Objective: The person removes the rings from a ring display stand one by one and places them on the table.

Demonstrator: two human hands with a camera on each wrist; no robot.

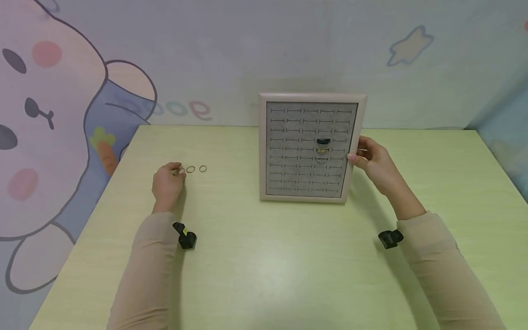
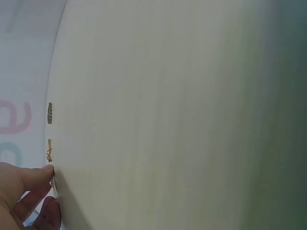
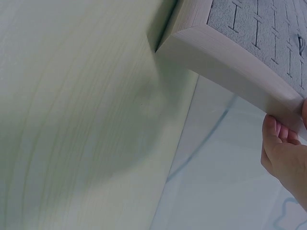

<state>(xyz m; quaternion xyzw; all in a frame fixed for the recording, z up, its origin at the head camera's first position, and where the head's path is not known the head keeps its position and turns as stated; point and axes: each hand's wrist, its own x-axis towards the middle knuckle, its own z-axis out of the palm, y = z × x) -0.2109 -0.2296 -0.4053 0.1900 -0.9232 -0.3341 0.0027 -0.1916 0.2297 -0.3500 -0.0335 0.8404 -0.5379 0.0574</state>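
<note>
My left hand [image 1: 168, 183] is at the left of the table, its thumb and fingers pinching a small ring [image 2: 53, 182] that they mostly hide. Just beyond the fingertips stand a gold twisted ring [image 2: 49, 151] and a stone-studded ring [image 2: 50, 113], in one row with it. A pale-framed ring display board [image 1: 304, 198], with a grey slotted panel, stands upright on the table. By its right edge my right hand [image 1: 377, 165] grips it, thumb in front and fingers behind. One column of slots holds a dark ring [image 1: 323, 141], a gold ring [image 1: 322, 150] and a silvery ring [image 1: 321, 160].
The light wood-grain table [image 1: 264, 256] reaches back to a wall [image 1: 231, 55] printed with cartoon figures. Each sleeve cuff carries a small black camera, one at the left wrist [image 1: 186, 238] and one at the right wrist [image 1: 390, 238].
</note>
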